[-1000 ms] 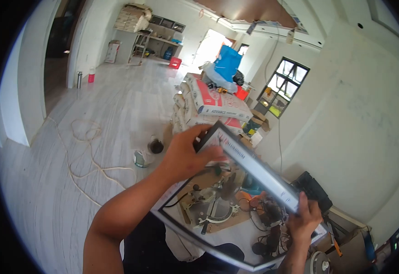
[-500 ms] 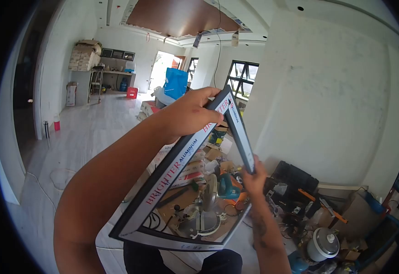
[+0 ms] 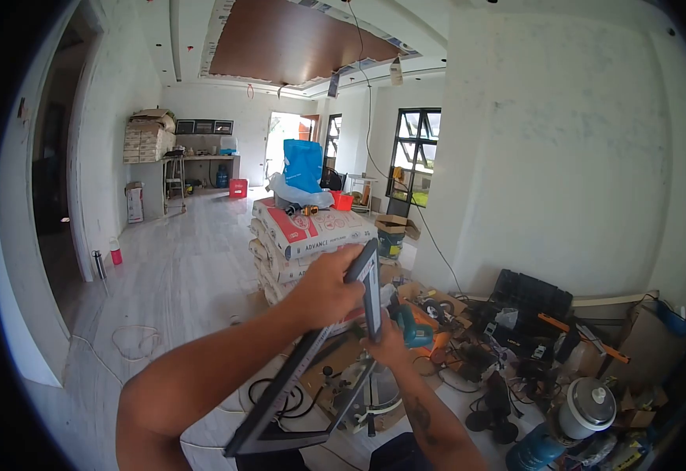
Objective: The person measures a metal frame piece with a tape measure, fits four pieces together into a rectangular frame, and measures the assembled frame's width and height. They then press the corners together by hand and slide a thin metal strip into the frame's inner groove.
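Both hands hold a dark aluminum frame [image 3: 280, 386], tilted in front of my body with its narrow corner pointing up and away. My left hand [image 3: 327, 289] is closed around the long bar near that upper corner. Lower down on the right, my right hand [image 3: 386, 343] grips the opposite bar, its fingers partly hidden. Printed film shows faintly on the frame's inner faces; its lettering is hard to read from this angle. Behind the frame, a miter saw with a teal motor housing [image 3: 415, 326] sits on the floor, partly covered by my right hand and the frame.
Stacked cement bags [image 3: 311, 235] stand ahead, topped by a blue bag [image 3: 303, 165]. Right of the saw lie an open black tool case [image 3: 527, 294], cables and loose tools. A rice cooker [image 3: 589, 404] is at lower right. A thin cable [image 3: 417, 206] hangs from the ceiling.
The frame has dropped lower and turned more edge-on, with both hands moving down along with it. My view has risen, showing more of the cement bags.
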{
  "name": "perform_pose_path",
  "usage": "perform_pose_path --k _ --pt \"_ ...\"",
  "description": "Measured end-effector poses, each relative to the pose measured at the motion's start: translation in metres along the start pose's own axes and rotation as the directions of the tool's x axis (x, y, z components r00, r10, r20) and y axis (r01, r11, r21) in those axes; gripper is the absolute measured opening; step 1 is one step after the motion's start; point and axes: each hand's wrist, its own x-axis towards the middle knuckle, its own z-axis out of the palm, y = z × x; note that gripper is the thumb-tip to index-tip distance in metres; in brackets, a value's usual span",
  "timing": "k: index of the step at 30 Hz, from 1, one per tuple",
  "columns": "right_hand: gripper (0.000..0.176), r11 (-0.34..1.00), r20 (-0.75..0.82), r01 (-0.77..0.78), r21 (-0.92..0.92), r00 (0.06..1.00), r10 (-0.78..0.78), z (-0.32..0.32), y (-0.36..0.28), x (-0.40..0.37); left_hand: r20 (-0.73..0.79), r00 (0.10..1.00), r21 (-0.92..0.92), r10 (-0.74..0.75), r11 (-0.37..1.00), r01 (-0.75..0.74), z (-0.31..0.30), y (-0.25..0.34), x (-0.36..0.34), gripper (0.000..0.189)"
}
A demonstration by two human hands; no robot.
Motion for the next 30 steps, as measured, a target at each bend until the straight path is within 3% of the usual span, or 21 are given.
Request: perform_pose_path --k 2,3,4,5,6,7,9,10,12,13,15,16,18,20,22,23,25,28,30 --pt "0.082 0.978 -0.022 0.048 -0.204 0.998 -0.054 -0.001 0.0 -0.007 -0.102 0.987 0.2 0.126 0.974 -0.104 0.015 -0.02 -0.003 0.047" --pt "0.074 1.0 0.039 -0.019 -0.018 0.999 0.02 -0.015 -0.021 -0.006 -0.178 0.961 0.262 0.211 0.952 -0.16 0.024 -0.036 -0.003 0.047" --pt "0.074 1.0 0.042 -0.022 -0.02 0.999 0.023 -0.021 -0.033 -0.006 -0.179 0.962 0.259 0.207 0.953 -0.157 0.032 -0.04 -0.006 0.047" --pt "0.07 0.941 0.102 -0.133 0.311 0.989 0.106 -0.025 -0.043 -0.004 -0.216 0.962 0.219 0.165 0.969 -0.117 0.04 -0.042 -0.009 0.048" --pt "0.066 0.764 0.184 -0.245 0.597 0.969 0.167 -0.029 -0.05 -0.003 -0.248 0.961 0.177 0.12 0.981 -0.077 0.044 -0.043 -0.011 0.048" --pt "0.066 0.763 0.187 -0.255 0.594 0.966 0.177 -0.034 -0.056 -0.002 -0.243 0.964 0.171 0.111 0.983 -0.07 0.048 -0.042 -0.015 0.048" --pt "0.062 0.865 0.169 -0.051 0.499 0.985 -0.039 -0.045 -0.064 0.002 -0.211 0.976 0.08 -0.052 0.994 0.07 0.056 -0.039 -0.021 0.05" --pt "0.062 0.867 0.166 -0.06 0.495 0.986 -0.027 -0.049 -0.069 0.001 -0.2 0.978 0.074 -0.057 0.995 0.073 0.063 -0.05 -0.022 0.05" --pt "0.062 0.78 0.291 -0.148 0.608 0.956 -0.046 -0.054 -0.079 -0.003 -0.405 0.891 0.213 0.205 0.969 -0.126 0.081 -0.087 -0.029 0.057" --pt "0.062 0.78 0.292 -0.154 0.607 0.956 -0.039 -0.055 -0.081 -0.006 -0.402 0.894 0.21 0.199 0.97 -0.122 0.088 -0.094 -0.034 0.057" --pt "0.057 0.567 0.416 -0.361 0.74 0.909 0.035 -0.053 -0.087 -0.01 -0.484 0.851 0.154 0.205 0.977 -0.148 0.104 -0.102 -0.044 0.058" --pt "0.057 0.566 0.424 -0.367 0.738 0.905 0.034 -0.056 -0.089 -0.01 -0.49 0.848 0.154 0.2 0.978 -0.141 0.112 -0.104 -0.049 0.058" --pt "0.051 0.343 0.584 -0.594 0.728 0.799 0.145 -0.063 -0.091 -0.008 -0.585 0.756 0.251 0.293 0.952 -0.175 0.128 -0.109 -0.057 0.062" --pt "0.051 0.324 0.58 -0.586 0.743 0.805 0.125 -0.058 -0.085 -0.014 -0.591 0.777 0.158 0.218 0.975 -0.154 0.141 -0.107 -0.063 0.065" --pt "0.055 0.325 0.546 -0.591 0.738 0.807 0.225 -0.061 -0.091 -0.02 -0.626 0.717 0.233 0.308 0.951 -0.206 0.151 -0.109 -0.066 0.066" --pt "0.055 0.328 0.551 -0.597 0.732 0.802 0.228 -0.063 -0.088 -0.021 -0.62 0.72 0.258 0.311 0.948 -0.187 0.153 -0.107 -0.068 0.066" --pt "0.064 0.185 0.609 -0.602 0.777 0.793 0.027 -0.068 -0.081 -0.022 -0.613 0.743 0.233 0.268 0.96 -0.155 0.161 -0.107 -0.076 0.066" --pt "0.079 0.193 0.587 -0.573 0.796 0.81 -0.015 -0.074 -0.083 -0.032 -0.582 0.765 0.255 0.277 0.955 -0.153 0.169 -0.115 -0.087 0.067" --pt "0.076 0.192 0.575 -0.563 0.804 0.818 -0.007 -0.076 -0.078 -0.039 -0.517 0.822 0.26 0.239 0.959 -0.115 0.173 -0.116 -0.093 0.067"
